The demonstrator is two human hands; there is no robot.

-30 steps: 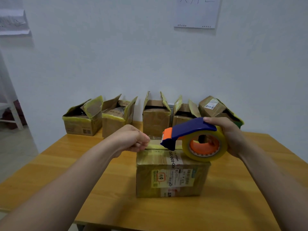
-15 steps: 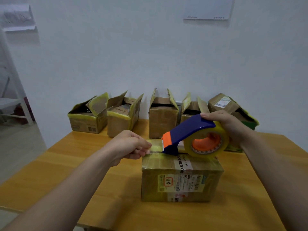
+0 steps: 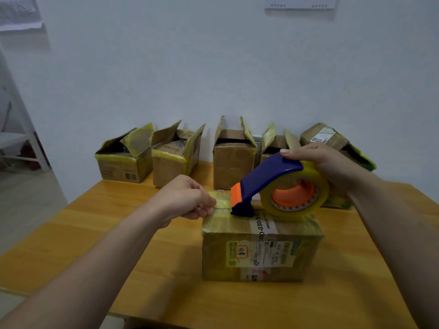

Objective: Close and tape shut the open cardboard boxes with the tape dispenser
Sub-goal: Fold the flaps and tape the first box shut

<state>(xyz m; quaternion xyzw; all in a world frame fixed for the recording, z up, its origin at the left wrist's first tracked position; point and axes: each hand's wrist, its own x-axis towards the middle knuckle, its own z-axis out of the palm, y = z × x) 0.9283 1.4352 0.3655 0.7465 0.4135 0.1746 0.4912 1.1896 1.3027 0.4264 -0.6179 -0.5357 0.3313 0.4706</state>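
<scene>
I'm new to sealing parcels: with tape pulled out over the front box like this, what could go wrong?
The short yellowish tape strip, pinched by the left hand, spans the left top edge of the closed brown cardboard box; it may fold or stick crooked. The blue and orange tape dispenser, gripped by the right hand, seems to rest on the box, so pulling could slide it.

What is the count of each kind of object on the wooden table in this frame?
Open brown cardboard boxes, back row: 5
Closed brown cardboard box, front: 1
Blue-and-orange plastic tape dispenser with its yellowish roll: 1
Total: 7
</scene>
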